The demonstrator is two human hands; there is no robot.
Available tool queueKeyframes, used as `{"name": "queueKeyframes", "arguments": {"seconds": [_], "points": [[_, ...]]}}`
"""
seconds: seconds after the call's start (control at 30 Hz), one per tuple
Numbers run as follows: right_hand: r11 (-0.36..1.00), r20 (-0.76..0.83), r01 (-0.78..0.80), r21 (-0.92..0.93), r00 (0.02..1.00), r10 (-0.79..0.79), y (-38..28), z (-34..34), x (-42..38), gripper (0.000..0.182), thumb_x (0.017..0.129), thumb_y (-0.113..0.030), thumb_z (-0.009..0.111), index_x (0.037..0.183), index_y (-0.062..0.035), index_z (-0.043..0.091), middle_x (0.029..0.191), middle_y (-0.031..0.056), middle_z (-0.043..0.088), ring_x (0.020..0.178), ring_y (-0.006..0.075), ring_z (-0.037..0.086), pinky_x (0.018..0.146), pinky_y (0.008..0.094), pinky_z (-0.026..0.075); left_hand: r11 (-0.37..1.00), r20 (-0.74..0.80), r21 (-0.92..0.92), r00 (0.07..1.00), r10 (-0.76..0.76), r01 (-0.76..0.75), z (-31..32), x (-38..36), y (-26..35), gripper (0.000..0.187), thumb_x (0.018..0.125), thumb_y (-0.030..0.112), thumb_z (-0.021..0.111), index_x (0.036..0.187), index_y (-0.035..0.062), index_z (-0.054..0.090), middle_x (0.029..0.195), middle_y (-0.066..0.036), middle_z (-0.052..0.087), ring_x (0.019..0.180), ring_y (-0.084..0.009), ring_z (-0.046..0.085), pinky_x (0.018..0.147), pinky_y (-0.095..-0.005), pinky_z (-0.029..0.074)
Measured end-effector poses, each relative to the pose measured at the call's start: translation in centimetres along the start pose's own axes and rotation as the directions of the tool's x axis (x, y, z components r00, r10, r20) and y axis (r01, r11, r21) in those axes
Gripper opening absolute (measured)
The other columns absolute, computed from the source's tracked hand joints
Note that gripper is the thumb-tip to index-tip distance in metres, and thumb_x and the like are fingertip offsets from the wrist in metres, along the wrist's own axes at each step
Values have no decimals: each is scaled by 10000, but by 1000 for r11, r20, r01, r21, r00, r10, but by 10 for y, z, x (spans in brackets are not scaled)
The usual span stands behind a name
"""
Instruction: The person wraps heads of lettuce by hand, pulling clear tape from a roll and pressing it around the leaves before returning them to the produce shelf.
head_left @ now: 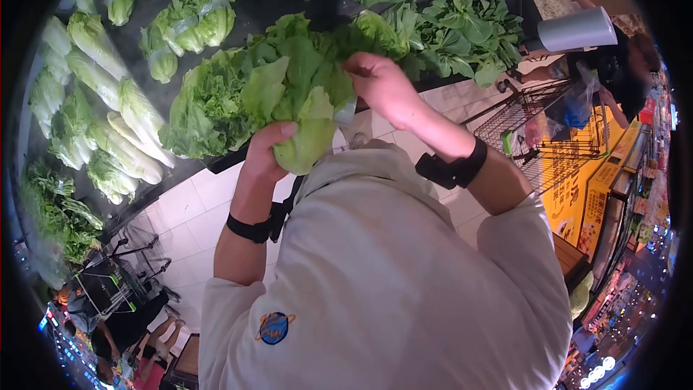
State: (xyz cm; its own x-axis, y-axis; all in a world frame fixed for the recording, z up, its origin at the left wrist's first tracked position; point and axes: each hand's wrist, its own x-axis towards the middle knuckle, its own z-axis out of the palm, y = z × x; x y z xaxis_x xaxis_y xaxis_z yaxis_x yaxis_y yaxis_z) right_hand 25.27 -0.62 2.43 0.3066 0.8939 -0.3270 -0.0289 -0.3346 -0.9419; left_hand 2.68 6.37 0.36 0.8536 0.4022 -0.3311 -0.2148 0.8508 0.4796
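My left hand [271, 148] is wrapped round the pale base of a leafy lettuce [303, 133], its thumb lying on the stem end. The lettuce leans upright over the front edge of the produce stand, leaves pointing away from me. At its right side is my right hand [386, 87], fingers curled in a pinch by the outer leaves. What those fingertips hold, if anything, is hidden. A whitish, see-through scrap [346, 112] shows under the right hand. More loose-leaf lettuce [206, 105] lies just left of the held one.
Wrapped long cabbages [101, 43] line the stand's left, with bundled lettuces [191, 22] behind. Dark leafy greens [462, 36] fill the right. A shopping cart [530, 119] and a person [613, 65] are at right; another cart [108, 285] and people are at lower left.
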Motion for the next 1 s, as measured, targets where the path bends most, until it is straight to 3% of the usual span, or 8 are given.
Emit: {"name": "queueKeyframes", "arguments": {"seconds": [0.13, 0.3, 0.43, 0.53, 0.63, 0.8, 0.93, 1.0], "points": [[1000, 66, 4, 24, 998, -6, 5, -11, 8, 153, 904, -82, 628, 995, 15, 704, 818, -3, 674, 685, 56, 573, 627, 215, 476, 999, -58, -3, 998, 32, -32, 1, 0, -7, 590, 828, 150, 627, 1352, -46, 440, 1261, -169, 589, 1105, -283, 618, 954, -402, 510], [936, 10, 151, -317, 988, -156, -11, -11, -1, 157, 877, -68, 653, 960, 47, 722, 764, -4, 683, 688, 20, 533, 621, 213, 459, 999, -81, -4, 996, 37, -38, 1, 2, -7, 574, 835, 151, 631, 1345, -43, 450, 1250, -157, 596, 1095, -270, 621, 936, -396, 515], [942, 23, 165, -292, 986, -165, -6, -14, 5, 187, 874, -87, 668, 992, 53, 707, 802, 15, 692, 701, 35, 569, 643, 214, 477, 999, -91, 25, 995, 37, -34, 2, 2, -7, 561, 832, 138, 644, 1336, -29, 464, 1231, -140, 604, 1089, -255, 622, 923, -383, 520], [995, 176, -25, -94, 984, 41, -2, -25, 19, 236, 875, -104, 676, 1039, 65, 681, 867, 42, 701, 742, 54, 610, 679, 216, 499, 996, -116, 77, 992, 45, -36, 5, 2, -7, 569, 817, 113, 654, 1337, -21, 465, 1230, -136, 602, 1086, -249, 622, 926, -375, 519], [980, 208, -144, -139, 963, 171, -8, -27, 23, 292, 878, -118, 684, 1099, 71, 650, 935, 67, 703, 806, 81, 635, 739, 240, 520, 994, -116, 100, 992, 49, -37, 8, 3, -5, 586, 803, 97, 662, 1342, -16, 462, 1236, -133, 600, 1090, -248, 619, 932, -371, 516], [762, 272, 156, -629, 962, 27, -24, -20, 21, 239, 943, -101, 548, 1097, 71, 609, 1054, 194, 643, 1002, 328, 627, 887, 369, 485, 992, -99, 120, 993, 57, -45, 10, 4, -5, 605, 791, 90, 668, 1349, -10, 457, 1238, -131, 599, 1106, -249, 610, 940, -369, 512], [724, 291, 178, -666, 956, 32, -19, -16, 18, 238, 960, -98, 498, 1104, 71, 582, 1107, 237, 591, 1069, 403, 570, 916, 398, 460, 995, -79, 90, 996, 46, -39, 3, 4, -6, 601, 795, 79, 664, 1352, -8, 456, 1238, -130, 598, 1110, -247, 607, 948, -373, 506], [739, 289, 269, -618, 951, -104, -20, -15, 13, 247, 970, -111, 503, 1122, 73, 570, 1117, 236, 591, 1064, 389, 578, 911, 403, 460, 995, -100, 87, 993, 55, -46, 4, 4, -6, 582, 808, 92, 655, 1346, -12, 460, 1232, -131, 601, 1102, -247, 609, 942, -373, 506]]}}
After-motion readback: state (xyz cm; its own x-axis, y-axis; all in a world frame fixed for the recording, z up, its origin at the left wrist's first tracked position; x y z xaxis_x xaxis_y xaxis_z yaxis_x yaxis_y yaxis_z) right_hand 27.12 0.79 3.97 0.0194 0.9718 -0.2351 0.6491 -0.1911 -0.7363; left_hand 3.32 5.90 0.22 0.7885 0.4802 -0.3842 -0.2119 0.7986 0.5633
